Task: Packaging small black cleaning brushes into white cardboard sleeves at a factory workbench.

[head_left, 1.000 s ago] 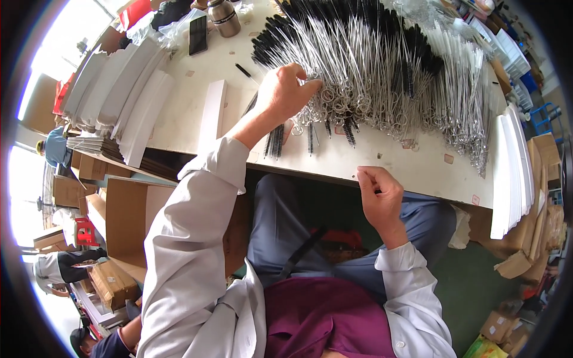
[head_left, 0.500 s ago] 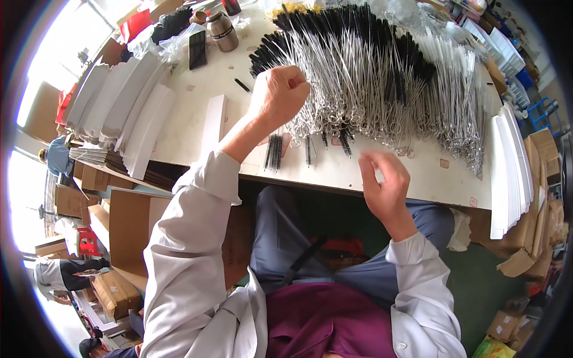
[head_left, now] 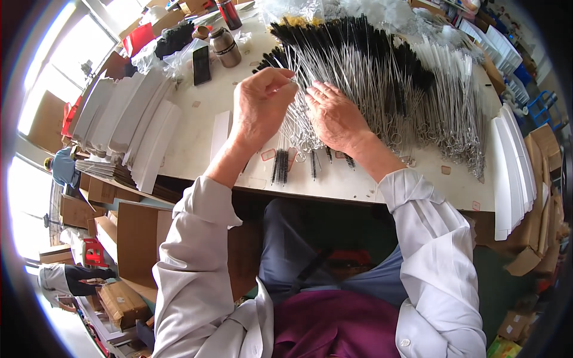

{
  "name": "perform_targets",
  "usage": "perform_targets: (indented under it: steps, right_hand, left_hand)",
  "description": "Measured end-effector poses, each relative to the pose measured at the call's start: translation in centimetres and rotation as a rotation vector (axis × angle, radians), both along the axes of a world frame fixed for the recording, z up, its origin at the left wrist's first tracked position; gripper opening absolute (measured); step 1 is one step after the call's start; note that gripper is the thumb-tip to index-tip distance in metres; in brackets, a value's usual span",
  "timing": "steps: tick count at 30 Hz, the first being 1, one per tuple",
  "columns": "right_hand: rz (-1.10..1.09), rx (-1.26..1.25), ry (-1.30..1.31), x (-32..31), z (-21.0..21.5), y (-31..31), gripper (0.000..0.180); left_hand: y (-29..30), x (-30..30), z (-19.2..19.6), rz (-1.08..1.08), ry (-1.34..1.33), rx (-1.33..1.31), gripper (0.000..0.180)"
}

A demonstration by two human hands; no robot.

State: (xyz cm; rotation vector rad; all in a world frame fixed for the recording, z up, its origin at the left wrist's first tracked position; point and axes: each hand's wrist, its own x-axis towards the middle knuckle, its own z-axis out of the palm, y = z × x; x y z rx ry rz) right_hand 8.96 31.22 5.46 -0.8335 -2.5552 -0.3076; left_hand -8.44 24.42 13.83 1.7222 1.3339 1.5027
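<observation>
A big heap of wire tube brushes (head_left: 352, 71), with black bristles at the far side and looped silvery handles toward me, lies on the table. My left hand (head_left: 262, 107) is at the heap's left edge, thumb and forefinger pinched together; what is between them is too fine to make out. Close beside it, my right hand (head_left: 337, 119) lies back up over the wire handles, its fingers stretched toward the left hand. Its palm is hidden. Below the hands, a small bunch of short black brushes (head_left: 279, 167) and a single short brush (head_left: 313, 165) lie near the table edge.
White folded card stacks stand at the left (head_left: 128, 119) and right (head_left: 513, 173). A steel flask (head_left: 224, 48), a black phone (head_left: 202, 65) and a red can (head_left: 229, 14) are at the back left. Cardboard boxes (head_left: 137, 244) are beside the table.
My right hand has moved up and left from the table's front edge onto the wire handles, beside the left hand. My left hand has shifted slightly left and turned, its fist loosening to a pinch.
</observation>
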Motion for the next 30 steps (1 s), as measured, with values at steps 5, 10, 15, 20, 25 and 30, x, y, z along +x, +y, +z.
perform_targets:
  steps: [5, 10, 15, 20, 25, 30]
  right_hand:
    - [-0.044, -0.036, 0.016, -0.1, 0.0, 0.1, 0.045]
    - [-0.045, -0.039, 0.003, -0.6, -0.1, 0.1, 0.047]
    - [-0.037, -0.039, 0.027, -0.4, -0.5, 0.2, 0.044]
    - [0.103, -0.145, 0.458, 0.7, 1.5, -1.9, 0.032]
    - [0.348, -1.552, 1.246, 2.2, 5.6, -9.9, 0.099]
    - [0.523, -1.827, 1.600, 5.6, 8.5, -14.0, 0.081]
  left_hand:
    - [-2.4, -0.5, 2.6, -0.039, -0.142, 0.093, 0.007]
    - [-6.3, -1.3, 6.0, -0.056, -0.305, 0.192, 0.009]
    - [-9.6, -2.9, 9.2, 0.011, -0.371, 0.321, 0.014]
    - [-12.5, -1.9, 9.5, -0.055, -0.287, 0.435, 0.015]
    - [-14.6, 3.0, 6.1, -0.006, -0.058, 0.520, 0.011]
    - [-15.1, 7.1, 3.2, -0.298, 0.399, 0.489, 0.015]
